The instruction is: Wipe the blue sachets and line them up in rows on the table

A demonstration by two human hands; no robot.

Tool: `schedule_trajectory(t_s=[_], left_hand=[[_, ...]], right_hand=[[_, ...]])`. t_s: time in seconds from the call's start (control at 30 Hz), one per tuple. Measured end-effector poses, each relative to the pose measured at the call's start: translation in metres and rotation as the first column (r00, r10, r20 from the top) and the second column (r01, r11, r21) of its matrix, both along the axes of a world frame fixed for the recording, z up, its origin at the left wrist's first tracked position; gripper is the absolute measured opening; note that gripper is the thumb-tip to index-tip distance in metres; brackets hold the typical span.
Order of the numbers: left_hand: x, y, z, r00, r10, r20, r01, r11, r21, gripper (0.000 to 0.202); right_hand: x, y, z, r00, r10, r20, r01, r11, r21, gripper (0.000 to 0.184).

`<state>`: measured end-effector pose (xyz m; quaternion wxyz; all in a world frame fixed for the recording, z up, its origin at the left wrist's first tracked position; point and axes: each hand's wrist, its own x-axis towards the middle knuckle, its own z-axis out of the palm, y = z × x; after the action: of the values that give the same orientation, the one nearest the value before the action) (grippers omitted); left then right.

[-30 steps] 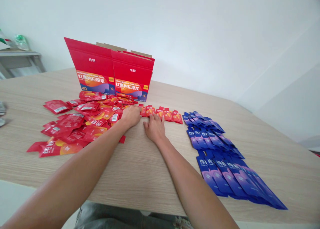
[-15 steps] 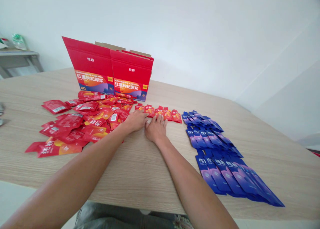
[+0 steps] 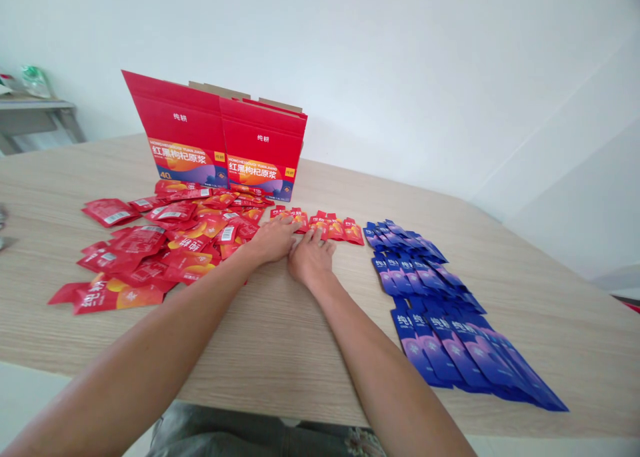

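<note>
A short row of red pouches [image 3: 336, 228] lies flat on the table, printed side up. My left hand [image 3: 276, 239] rests palm down on the left end of this row, fingers stretched forward. Close beside it, my right hand [image 3: 311, 257] lies with its fingers extended over the lower edges of the middle pouches. Both hands partly cover the pouches under them. Left of my hands spreads a loose heap of red pouches [image 3: 195, 244], turned various ways. To the right, dark blue pouches [image 3: 460, 347] lie overlapping in three rows.
Two red cartons [image 3: 263, 140] with raised flaps stand behind the heap. The wooden table [image 3: 530, 297] meets a white wall at the back. At the far left stands a side table [image 3: 40, 104] with a green-and-clear plastic bag [image 3: 35, 80].
My hands stay over the red row, with only a slight shift of the right fingers. The view has moved a little; the pouches look unchanged.
</note>
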<state>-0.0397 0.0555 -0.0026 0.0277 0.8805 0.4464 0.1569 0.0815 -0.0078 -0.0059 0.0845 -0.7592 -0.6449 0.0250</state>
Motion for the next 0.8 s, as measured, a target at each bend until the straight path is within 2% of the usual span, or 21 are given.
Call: schedule_trajectory(t_s=[0.17, 0.47, 0.63, 0.8], left_hand=[[0.002, 0.003, -0.003, 0.996, -0.070, -0.047, 0.069, 0.997, -0.022, 0.039], [-0.001, 0.006, 0.001, 0.994, -0.089, -0.071, 0.087, 0.996, -0.025, 0.035], [-0.003, 0.003, 0.004, 0.993, -0.101, -0.055, 0.099, 0.995, -0.031, 0.038], [-0.004, 0.003, 0.005, 0.992, -0.119, -0.029, 0.118, 0.992, -0.039, 0.040]], right_hand=[[0.000, 0.001, -0.004, 1.000, 0.017, -0.004, -0.017, 1.000, 0.010, 0.069], [0.006, 0.002, 0.000, 1.000, 0.024, 0.007, -0.023, 0.999, -0.039, 0.081], [0.010, 0.001, 0.006, 0.999, 0.003, 0.044, -0.002, 1.000, -0.019, 0.087], [0.010, -0.001, 0.011, 0.992, 0.091, 0.082, -0.095, 0.994, 0.047, 0.066]])
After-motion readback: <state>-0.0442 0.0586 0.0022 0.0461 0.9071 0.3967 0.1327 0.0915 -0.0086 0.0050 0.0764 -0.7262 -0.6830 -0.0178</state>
